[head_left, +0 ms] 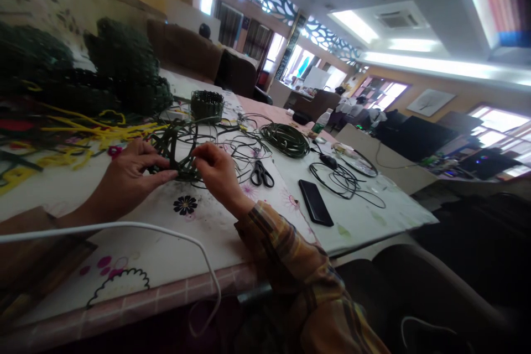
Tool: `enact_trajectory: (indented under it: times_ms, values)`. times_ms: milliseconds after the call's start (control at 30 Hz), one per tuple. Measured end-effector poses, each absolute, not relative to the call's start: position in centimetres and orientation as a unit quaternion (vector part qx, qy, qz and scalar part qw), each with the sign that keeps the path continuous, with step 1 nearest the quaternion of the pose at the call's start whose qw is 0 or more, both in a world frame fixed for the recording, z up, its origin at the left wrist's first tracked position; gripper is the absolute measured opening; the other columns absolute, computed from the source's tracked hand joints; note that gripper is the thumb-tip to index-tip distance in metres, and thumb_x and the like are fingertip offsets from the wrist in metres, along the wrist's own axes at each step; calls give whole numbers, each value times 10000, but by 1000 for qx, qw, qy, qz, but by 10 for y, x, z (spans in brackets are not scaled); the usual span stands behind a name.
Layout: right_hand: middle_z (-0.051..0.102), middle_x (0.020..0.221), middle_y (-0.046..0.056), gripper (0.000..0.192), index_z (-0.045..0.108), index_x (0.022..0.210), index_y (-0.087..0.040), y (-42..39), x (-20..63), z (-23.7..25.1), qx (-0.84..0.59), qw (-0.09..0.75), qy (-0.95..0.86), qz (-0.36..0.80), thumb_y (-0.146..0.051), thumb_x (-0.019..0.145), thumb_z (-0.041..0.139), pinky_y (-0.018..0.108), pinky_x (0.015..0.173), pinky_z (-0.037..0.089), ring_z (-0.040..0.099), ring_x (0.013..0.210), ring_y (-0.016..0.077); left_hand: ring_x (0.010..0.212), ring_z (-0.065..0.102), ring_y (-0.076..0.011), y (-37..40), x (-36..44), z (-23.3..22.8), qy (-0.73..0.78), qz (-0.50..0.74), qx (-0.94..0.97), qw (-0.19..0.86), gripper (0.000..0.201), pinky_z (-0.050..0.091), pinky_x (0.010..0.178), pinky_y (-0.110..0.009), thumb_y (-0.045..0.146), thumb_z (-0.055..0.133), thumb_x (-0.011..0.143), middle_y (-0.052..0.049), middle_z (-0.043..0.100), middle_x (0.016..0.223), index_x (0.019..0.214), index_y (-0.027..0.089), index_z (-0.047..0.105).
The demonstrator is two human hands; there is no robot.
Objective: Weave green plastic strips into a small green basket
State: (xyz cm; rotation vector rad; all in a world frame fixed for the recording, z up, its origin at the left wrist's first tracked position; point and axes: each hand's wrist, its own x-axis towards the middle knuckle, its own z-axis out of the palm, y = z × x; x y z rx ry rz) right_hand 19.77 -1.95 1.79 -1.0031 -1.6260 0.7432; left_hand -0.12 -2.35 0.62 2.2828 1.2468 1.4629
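A half-woven piece of dark green strips (176, 149) rests on the floral tablecloth (166, 243), loose strands looping up from it. My left hand (133, 168) presses flat against its left side, fingers around the weave. My right hand (215, 168) pinches a green strand at its right side, in a plaid sleeve. Black scissors (261, 174) lie just right of my right hand.
A finished small green basket (206, 105) stands behind the weave. A coil of green strip (286, 138), a black phone (315, 203), tangled black cables (342, 177), yellow strands (83, 133) and dark woven piles (83, 77) lie around. A white cable (124, 227) crosses near me.
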Motion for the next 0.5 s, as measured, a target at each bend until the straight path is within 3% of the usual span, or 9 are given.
enact_trajectory:
  times_ms: [167,333,433,500]
  values:
    - [628,797,-25,98,638,850,-200,-26,196,22,-458,466,-715,249,-131,819,574,247,694,437,556,717,116,875,571,-215,-24,-1,3,421,485,763,75,351,484,797,-364,560,665,810,-42,574,856,787,223,761]
    - [604,1278,80,218,706,979,-228,-41,195,27,-501,377,-779,-4,-122,891,537,335,828,444,564,1066,219,900,577,-216,-26,2,1,433,484,755,92,363,486,817,-355,578,666,794,-45,605,902,784,228,763]
    - [658,1102,92,197,700,949,-228,-43,194,27,-458,309,-830,-73,-151,928,519,378,883,417,536,1047,245,899,584,-218,-26,3,1,434,474,759,104,364,482,834,-363,582,654,803,-42,607,903,795,236,770]
    - [651,928,65,207,679,937,-212,-40,192,27,-428,296,-853,-38,-116,917,498,346,858,417,548,947,214,904,583,-222,-26,3,3,429,470,764,103,357,474,845,-368,577,648,813,-40,605,890,792,244,773]
